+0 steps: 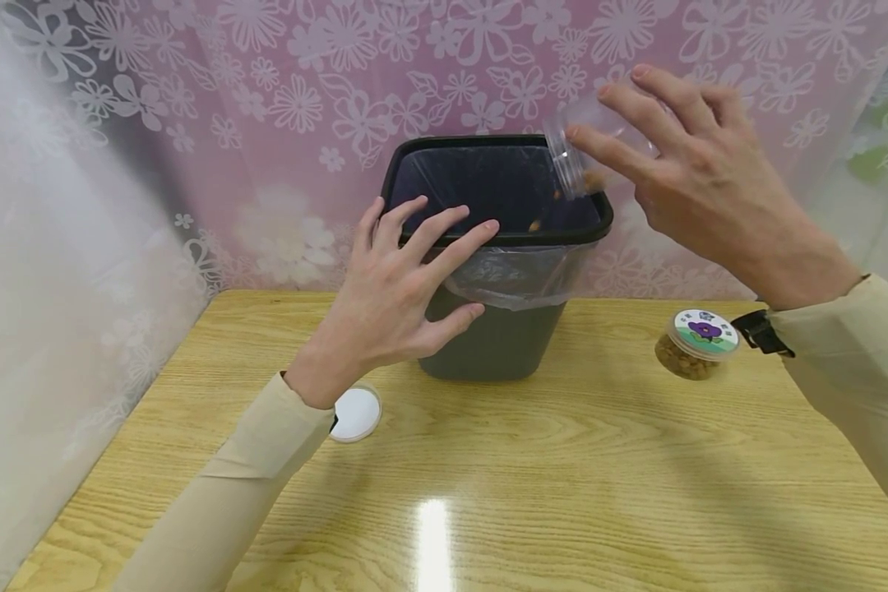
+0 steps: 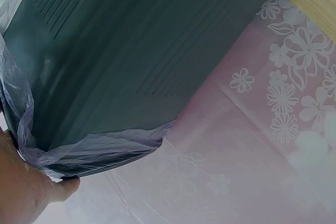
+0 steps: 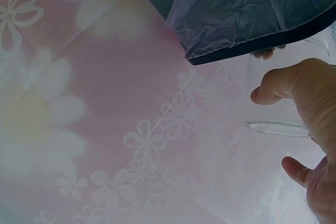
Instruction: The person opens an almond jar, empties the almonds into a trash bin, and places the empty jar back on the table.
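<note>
My right hand (image 1: 703, 156) holds a clear plastic jar (image 1: 560, 152) tilted, its threaded mouth over the right rim of a dark grey bin (image 1: 488, 349). Brown pieces (image 1: 594, 178) lie near the jar's mouth, and a small orange-brown piece (image 1: 535, 225) shows just inside the bin's near rim. In the right wrist view, the jar is see-through and hard to make out. My left hand (image 1: 395, 292) rests at the bin's near left rim, fingers spread over the edge and thumb outside. A clear bag (image 2: 94, 145) lines the bin and folds over its rim.
To the right on the wooden table (image 1: 548, 485) stands a closed jar (image 1: 691, 353) of brown pieces, its lid printed with a purple flower. A white round lid (image 1: 357, 413) lies beside my left wrist. Behind the bin hangs a pink flowered curtain (image 1: 296, 173).
</note>
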Demonstrator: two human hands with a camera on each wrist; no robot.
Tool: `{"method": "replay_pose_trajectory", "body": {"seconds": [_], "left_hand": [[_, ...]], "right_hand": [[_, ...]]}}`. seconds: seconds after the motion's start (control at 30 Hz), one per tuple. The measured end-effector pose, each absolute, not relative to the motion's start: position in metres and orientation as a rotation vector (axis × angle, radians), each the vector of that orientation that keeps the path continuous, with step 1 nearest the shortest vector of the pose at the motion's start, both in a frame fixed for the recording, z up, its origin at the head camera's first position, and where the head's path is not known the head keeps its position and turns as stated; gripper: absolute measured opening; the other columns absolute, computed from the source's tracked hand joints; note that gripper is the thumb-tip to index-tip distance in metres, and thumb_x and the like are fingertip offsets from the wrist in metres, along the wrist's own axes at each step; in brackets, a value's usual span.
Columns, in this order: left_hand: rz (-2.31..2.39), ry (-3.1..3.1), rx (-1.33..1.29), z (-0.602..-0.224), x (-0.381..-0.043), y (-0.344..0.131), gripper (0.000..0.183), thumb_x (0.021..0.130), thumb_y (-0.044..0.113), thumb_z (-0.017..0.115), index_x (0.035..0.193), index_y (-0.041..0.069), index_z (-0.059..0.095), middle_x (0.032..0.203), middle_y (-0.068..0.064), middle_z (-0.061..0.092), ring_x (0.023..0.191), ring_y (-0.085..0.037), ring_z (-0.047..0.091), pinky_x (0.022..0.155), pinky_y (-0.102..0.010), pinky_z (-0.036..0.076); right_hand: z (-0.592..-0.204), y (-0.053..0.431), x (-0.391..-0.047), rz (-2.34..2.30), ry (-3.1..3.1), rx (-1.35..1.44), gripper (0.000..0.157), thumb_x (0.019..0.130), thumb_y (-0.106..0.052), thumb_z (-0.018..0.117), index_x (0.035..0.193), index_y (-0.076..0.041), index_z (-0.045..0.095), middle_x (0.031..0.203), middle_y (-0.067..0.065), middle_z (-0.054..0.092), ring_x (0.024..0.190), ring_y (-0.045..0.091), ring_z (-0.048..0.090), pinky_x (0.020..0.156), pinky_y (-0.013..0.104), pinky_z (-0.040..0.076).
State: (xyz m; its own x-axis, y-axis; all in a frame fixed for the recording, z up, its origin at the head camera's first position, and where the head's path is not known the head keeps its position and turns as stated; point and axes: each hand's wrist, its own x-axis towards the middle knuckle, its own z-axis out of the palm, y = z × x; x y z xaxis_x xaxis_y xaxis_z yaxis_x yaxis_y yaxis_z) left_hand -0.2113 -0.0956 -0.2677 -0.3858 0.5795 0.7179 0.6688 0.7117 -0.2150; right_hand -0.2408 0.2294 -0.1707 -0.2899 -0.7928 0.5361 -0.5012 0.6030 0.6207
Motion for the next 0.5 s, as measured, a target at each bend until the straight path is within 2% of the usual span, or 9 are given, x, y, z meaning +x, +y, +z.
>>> {"method": "replay_pose_trajectory", "body": {"seconds": [0.23, 0.33, 0.5], "left_hand": [[-0.13, -2.093, -0.952, -0.2674, -0.2111, -0.0957, 0.071, 0.092, 0.06, 0.061, 0.155, 0.034, 0.043, 0.152, -0.005, 0.051, 0.142, -0.041, 0.041, 0.117, -0.071, 0.023], [-0.127, -2.096, -0.948, -0.2675, -0.2108, -0.0956, 0.072, 0.091, 0.061, 0.061, 0.156, 0.034, 0.042, 0.152, -0.005, 0.05, 0.143, -0.041, 0.041, 0.116, -0.071, 0.024], [-0.124, -2.099, -0.941, -0.2675, -0.2101, -0.0957, 0.072, 0.091, 0.061, 0.061, 0.156, 0.034, 0.042, 0.152, -0.005, 0.05, 0.143, -0.041, 0.041, 0.116, -0.071, 0.024]], "right_hand": [[-0.1718, 0.2285, -0.2408, -0.427, -1.939, 1.023, 0.085, 0.078, 0.007, 0.069, 0.154, -0.02, 0.041, 0.153, 0.021, 0.043, 0.145, 0.044, 0.036, 0.093, 0.065, 0.042], [-0.1705, 0.2289, -0.2399, -0.458, -1.954, 1.032, 0.086, 0.078, 0.007, 0.07, 0.154, -0.019, 0.04, 0.153, 0.023, 0.041, 0.144, 0.046, 0.036, 0.093, 0.066, 0.042], [-0.1729, 0.2272, -0.2413, -0.426, -1.927, 1.027, 0.089, 0.075, 0.008, 0.073, 0.153, -0.021, 0.042, 0.154, 0.02, 0.042, 0.145, 0.042, 0.036, 0.095, 0.064, 0.042]]}}
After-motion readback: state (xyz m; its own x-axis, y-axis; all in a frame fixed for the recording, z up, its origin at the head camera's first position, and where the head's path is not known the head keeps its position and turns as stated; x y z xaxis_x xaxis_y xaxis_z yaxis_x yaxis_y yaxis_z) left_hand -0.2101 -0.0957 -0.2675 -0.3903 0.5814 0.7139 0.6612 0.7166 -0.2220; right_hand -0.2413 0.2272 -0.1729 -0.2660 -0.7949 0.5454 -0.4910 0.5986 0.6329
